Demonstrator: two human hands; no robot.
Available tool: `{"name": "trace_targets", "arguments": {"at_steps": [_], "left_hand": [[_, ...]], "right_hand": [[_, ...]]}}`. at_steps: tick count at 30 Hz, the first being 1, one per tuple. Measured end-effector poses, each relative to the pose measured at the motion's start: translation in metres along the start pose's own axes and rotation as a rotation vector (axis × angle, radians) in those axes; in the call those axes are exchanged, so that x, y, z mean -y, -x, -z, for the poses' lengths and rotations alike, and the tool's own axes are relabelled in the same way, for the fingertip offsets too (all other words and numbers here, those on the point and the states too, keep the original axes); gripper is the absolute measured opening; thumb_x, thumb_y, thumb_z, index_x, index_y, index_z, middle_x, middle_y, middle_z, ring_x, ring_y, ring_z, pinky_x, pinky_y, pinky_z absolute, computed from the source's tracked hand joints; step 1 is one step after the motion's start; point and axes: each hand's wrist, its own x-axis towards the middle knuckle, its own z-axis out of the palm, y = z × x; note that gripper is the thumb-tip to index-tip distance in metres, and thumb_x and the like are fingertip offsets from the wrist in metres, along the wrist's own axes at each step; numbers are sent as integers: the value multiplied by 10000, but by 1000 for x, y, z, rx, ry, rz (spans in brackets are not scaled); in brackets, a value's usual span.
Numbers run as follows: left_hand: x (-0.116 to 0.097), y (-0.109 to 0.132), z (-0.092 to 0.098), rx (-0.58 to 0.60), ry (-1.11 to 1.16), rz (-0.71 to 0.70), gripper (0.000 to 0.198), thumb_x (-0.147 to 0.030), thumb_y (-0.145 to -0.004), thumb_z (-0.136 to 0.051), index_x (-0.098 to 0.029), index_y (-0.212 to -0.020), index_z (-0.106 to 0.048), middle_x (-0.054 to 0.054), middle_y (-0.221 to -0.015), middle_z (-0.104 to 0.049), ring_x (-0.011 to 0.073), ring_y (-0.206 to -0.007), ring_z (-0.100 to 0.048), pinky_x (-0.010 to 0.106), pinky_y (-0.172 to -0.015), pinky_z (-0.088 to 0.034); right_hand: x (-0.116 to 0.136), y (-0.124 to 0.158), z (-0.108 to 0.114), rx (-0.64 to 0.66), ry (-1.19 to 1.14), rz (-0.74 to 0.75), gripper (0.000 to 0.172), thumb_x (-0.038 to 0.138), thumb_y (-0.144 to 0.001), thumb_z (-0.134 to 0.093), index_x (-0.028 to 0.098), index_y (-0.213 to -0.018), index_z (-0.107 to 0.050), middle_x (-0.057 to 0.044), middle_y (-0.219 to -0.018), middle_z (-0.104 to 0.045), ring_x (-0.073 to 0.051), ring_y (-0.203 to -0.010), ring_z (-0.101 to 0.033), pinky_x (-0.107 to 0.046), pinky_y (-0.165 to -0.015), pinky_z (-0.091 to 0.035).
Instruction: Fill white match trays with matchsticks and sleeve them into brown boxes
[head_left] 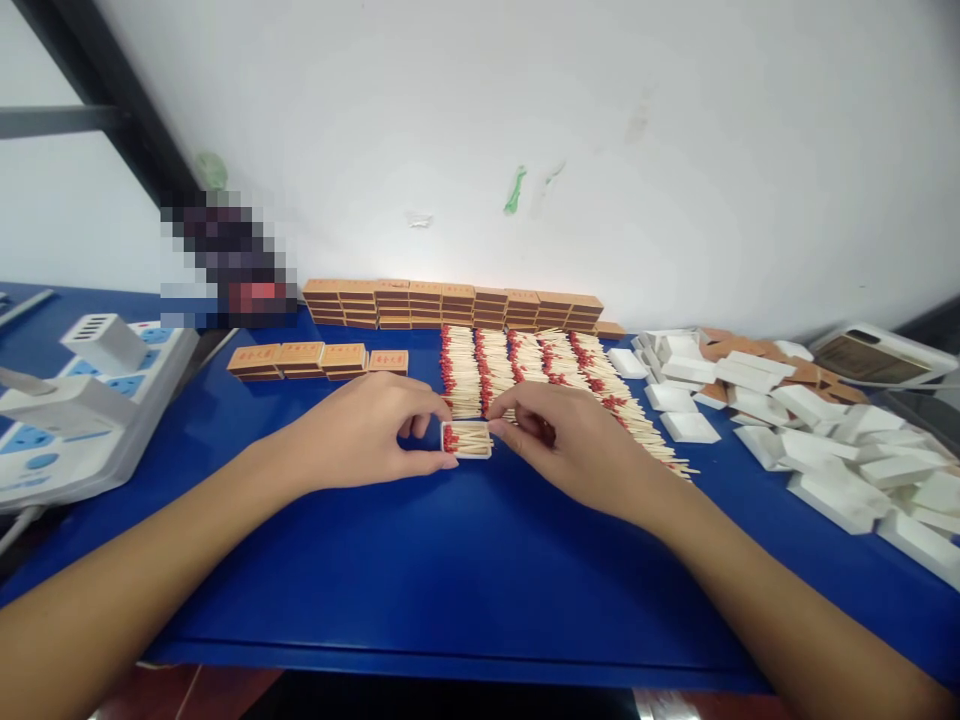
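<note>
A small white matchbox tray (466, 456) is held just over the blue table, with red-headed matches (469, 438) lying lengthwise inside. My left hand (367, 430) grips the tray's left end between thumb and fingers. At its right end, the curled thumb and index finger of my right hand (574, 440) pinch at the tray's corner; the other fingers are folded under. Just beyond both hands, loose matches (495, 370) lie in several long rows, red heads mostly to the left.
Brown matchboxes are stacked (450, 300) along the wall, and a shorter row of matchboxes (304, 360) stands at left. Empty white trays (840, 460) and brown sleeves (761, 355) are heaped at right. A power strip (142, 420) with plugs sits far left. The blue table's (465, 580) front edge is near me.
</note>
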Motion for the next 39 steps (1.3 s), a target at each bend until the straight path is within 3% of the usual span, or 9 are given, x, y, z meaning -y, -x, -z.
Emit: {"name": "trace_targets", "arguments": {"at_steps": [4,8,17,23,28,35,39], "left_hand": [[1,0,1,-10,5,2,315,-502,-899,-753,-210,-1014,-782,6,-828,-714,156,-722,-632,294,-645,-445],[0,1,1,-15,40,-4,285,-466,-908,-757,-207,-1022,-787,6,-846,-738,158,-753,-657,287,-687,-473],[-2,-1,-2,-55,114,-29,232,-409,-894,-796,-212,-1016,-806,-25,-842,-772,123,-720,-687,251,-679,-487],[6,1,7,-136,63,10,298,-482,-896,-786,-232,-1055,-816,-17,-828,-769,125,-706,-690,237,-642,-493],[15,3,19,-275,17,2,319,-489,-883,-801,-218,-1052,-812,5,-909,-804,133,-700,-686,250,-663,-512],[19,1,14,-196,-20,22,325,-519,-895,-772,-232,-1043,-809,-6,-829,-758,140,-712,-675,263,-665,-490],[16,0,7,-148,-49,23,305,-489,-898,-778,-237,-1067,-809,-3,-851,-750,142,-730,-677,268,-682,-483]], "right_hand": [[-7,1,4,87,9,7,74,275,-1013,-655,215,-1036,-692,-11,-881,-679,-156,-766,-603,-288,-696,-440],[-6,1,-1,96,-19,-5,52,222,-1018,-641,216,-988,-683,-2,-894,-703,-154,-787,-619,-292,-714,-452],[-4,1,-6,22,-98,84,80,172,-1010,-660,214,-997,-727,-6,-916,-718,-142,-794,-631,-275,-714,-468],[-11,0,-9,-102,-115,-18,88,229,-1017,-656,220,-950,-711,5,-849,-703,-139,-733,-603,-280,-669,-453],[-14,-3,-19,74,-7,7,72,210,-1026,-640,220,-1050,-707,-25,-949,-671,-172,-838,-615,-309,-737,-452],[-11,0,-8,246,28,-86,114,207,-1054,-586,213,-944,-613,-21,-948,-667,-171,-822,-604,-307,-721,-428],[-10,2,7,77,-23,-65,131,255,-1076,-563,227,-954,-598,-9,-930,-655,-161,-801,-590,-296,-714,-431]]}}
